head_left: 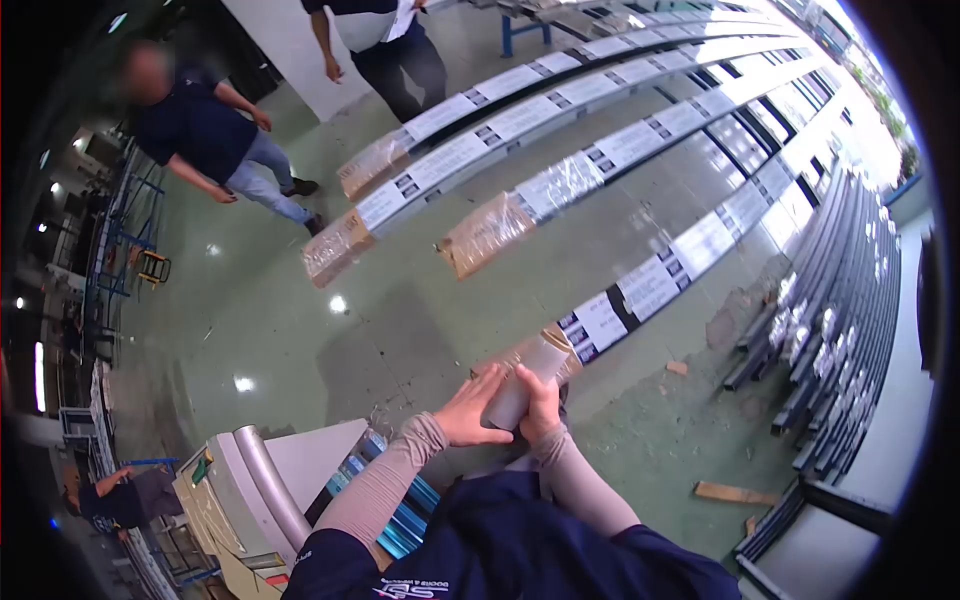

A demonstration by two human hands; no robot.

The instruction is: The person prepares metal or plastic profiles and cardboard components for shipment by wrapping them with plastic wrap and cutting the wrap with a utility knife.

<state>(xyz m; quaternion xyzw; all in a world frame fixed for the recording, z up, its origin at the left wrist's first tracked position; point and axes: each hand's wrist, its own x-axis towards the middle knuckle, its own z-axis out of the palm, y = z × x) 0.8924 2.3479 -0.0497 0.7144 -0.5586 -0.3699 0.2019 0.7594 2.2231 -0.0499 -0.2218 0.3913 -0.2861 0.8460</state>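
A worker holds a grey roll [528, 372] in both hands at chest height, tilted, its upper end against the brown-wrapped end of the nearest bundle [650, 285]. The left hand [478, 408] lies on the roll's side with fingers spread, and the right hand [543, 402] clasps it from the other side. Each grip is closed on the roll. Both arms wear tan sleeves.

The bundle is long, wrapped in plastic with white labels, and lies on the green floor [300, 330]. Three more bundles [560, 185] lie alongside, roughly parallel, with their brown-capped ends toward the worker.

To the right, dark profiles [850, 300] are stacked in rows beside the nearest bundle. A scrap of wood [733, 492] lies on the floor near their base.

Under the left arm stands a beige machine [250, 480], with teal strips [410, 520] just beside it.

Beyond the bundles, well apart from the worker, one person [210, 130] in dark top and jeans strides across the floor. A second person [385, 45] stands farther back. At the far left edge a third person [115, 500] bends low by the racks.
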